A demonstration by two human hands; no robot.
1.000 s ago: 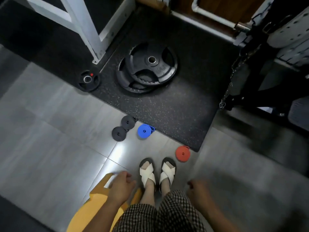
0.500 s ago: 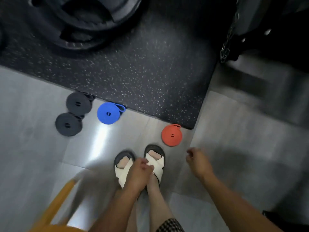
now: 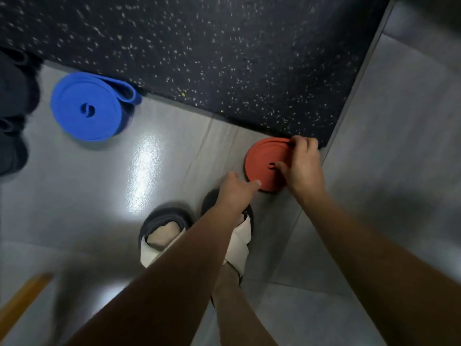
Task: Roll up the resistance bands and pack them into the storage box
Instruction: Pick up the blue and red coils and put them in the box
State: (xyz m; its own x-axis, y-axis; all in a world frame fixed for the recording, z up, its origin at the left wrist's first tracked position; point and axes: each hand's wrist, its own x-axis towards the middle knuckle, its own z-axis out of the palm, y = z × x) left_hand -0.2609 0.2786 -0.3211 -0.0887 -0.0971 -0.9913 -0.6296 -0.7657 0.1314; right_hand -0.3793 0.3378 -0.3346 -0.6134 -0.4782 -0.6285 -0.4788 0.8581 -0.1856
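The step in hand looks like the pick-up of an already coiled band, ready for packing; the flat, disc-shaped coil of orange-red rubber resistance band (image 3: 264,161) lies on the glossy grey tiled floor (image 3: 74,196), just beside the near corner of the black rubber mat flecked with pale specks (image 3: 224,58); the right hand (image 3: 301,168) grips it, fingers curled over its far rim and thumb set near the small slot at the coil's centre; the left hand (image 3: 234,191) holds nothing, one straight finger touching the near rim of the coil; the next move, as I judge it, calls for a firm pinch across the layers, since smooth springy rubber wound edge-on may loosen once lifted, and then a carry to the box; a blurred yellow-orange edge (image 3: 22,293) at the near left corner of the floor may be that storage box, though I cannot tell; a larger coil of matte blue rubber band (image 3: 87,108), its loose looped tail folded against the mat's edge, lies well apart to the left on the floor; dark coiled shapes (image 3: 12,96) sit at the far left edge, too blurred to describe; a pair of dark-soled sandals with pale crossed straps (image 3: 159,236) stands near the orange-red coil.
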